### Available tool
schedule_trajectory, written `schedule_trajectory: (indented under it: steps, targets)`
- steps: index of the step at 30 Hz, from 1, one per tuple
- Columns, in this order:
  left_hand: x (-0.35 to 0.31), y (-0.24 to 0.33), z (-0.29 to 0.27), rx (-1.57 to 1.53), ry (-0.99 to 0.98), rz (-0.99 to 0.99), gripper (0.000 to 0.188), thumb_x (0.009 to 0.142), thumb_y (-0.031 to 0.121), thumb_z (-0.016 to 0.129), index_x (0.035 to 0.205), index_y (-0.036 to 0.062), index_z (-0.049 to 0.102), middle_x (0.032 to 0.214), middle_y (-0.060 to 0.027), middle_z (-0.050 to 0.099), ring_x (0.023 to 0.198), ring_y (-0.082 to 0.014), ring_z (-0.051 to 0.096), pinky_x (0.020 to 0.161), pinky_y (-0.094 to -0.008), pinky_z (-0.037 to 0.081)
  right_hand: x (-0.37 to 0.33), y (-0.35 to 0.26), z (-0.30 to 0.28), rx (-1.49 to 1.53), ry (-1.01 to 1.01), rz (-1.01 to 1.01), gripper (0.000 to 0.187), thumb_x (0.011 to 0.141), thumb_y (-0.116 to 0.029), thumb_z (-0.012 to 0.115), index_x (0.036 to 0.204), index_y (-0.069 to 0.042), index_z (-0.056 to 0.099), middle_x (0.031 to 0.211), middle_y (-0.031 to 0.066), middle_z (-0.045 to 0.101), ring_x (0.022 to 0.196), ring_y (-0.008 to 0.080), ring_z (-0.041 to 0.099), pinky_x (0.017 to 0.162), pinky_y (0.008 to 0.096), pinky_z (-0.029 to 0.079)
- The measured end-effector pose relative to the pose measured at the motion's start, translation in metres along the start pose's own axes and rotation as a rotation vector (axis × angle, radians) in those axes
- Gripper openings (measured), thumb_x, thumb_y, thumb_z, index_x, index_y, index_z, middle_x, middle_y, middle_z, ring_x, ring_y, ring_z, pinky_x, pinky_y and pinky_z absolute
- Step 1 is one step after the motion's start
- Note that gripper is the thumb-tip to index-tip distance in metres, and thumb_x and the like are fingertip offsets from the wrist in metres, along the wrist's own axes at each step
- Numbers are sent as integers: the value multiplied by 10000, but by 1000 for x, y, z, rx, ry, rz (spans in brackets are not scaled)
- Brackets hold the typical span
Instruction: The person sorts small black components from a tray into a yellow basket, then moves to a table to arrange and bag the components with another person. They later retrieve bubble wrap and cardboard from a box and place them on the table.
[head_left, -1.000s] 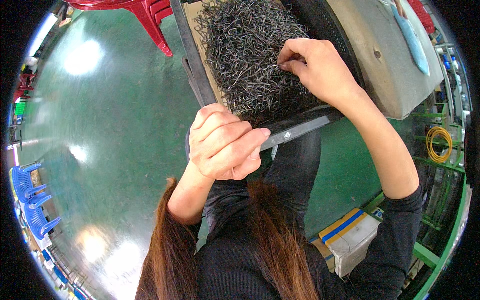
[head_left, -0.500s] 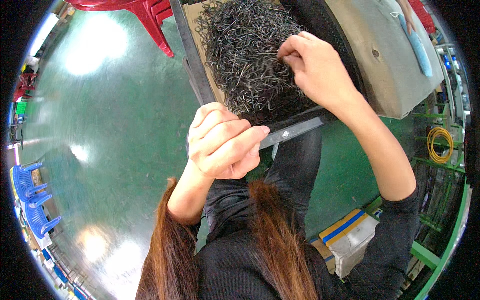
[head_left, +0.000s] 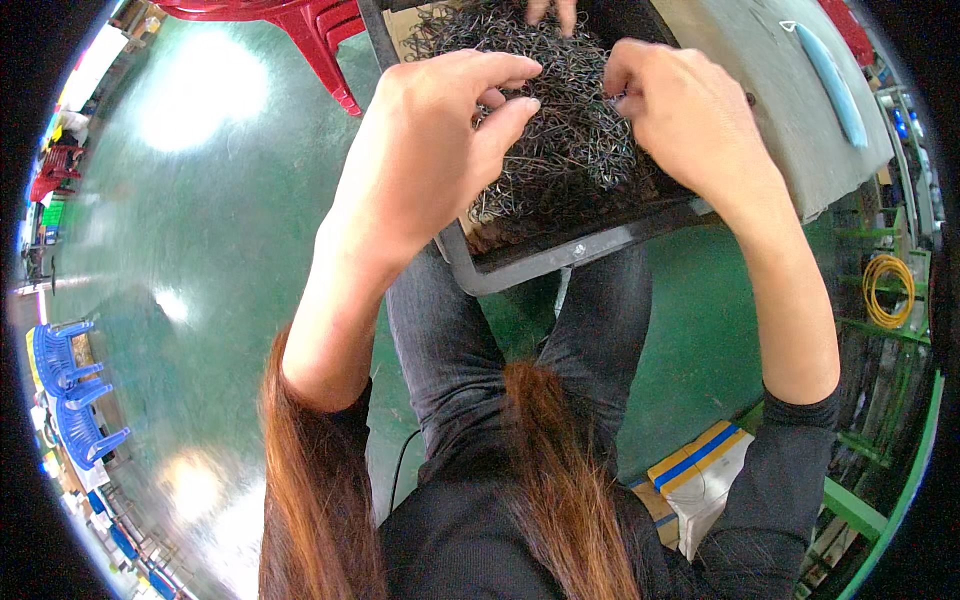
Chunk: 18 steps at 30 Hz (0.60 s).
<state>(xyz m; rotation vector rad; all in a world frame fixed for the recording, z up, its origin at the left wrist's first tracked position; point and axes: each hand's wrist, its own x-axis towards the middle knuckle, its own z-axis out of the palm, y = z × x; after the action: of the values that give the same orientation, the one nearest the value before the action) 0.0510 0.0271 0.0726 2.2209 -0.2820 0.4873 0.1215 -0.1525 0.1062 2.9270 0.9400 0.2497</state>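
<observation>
A heap of small, dark, bent metal wire pieces, many hook-shaped, lies in a black tray above my lap. My left hand hovers over the heap's left side, thumb and index fingertips apart with nothing visible between them. At the heap's right side, my right hand has thumb and fingers pinched together. Whatever it may hold is too small and blurred to make out. Another person's fingers reach into the heap from the far side.
Right of the tray is a grey padded surface with a light blue, long-handled object on it. A red plastic chair stands at the far left. A box with blue and yellow bands sits low on the right, near green shelving.
My left hand has risen from the tray's near edge to over the heap, and its fingers have parted. My right hand shifted slightly right. Another person's fingers have come into the heap.
</observation>
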Motion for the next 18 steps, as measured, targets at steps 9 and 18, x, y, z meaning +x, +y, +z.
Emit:
schedule_trajectory:
  steps: [9, 18]
  targets:
    - [3, -2, 7, -147, 182, -110, 229, 848, 106, 570, 1058, 27, 618, 874, -67, 659, 761, -85, 601, 695, -209, 475, 8, 26, -46, 318, 486, 364, 114, 733, -64, 639, 822, 2, 659, 674, 89, 639, 563, 133, 574, 544, 240, 454]
    - [-30, 2, -20, -196, 325, -103, 167, 830, 8, 550, 969, 15, 642, 824, -66, 659, 763, -81, 601, 696, -218, 463, 40, 208, 1, 520, 113, 439, 274, 770, -259, 661, 970, -73, 661, 726, -18, 613, 589, 36, 500, 473, 189, 358]
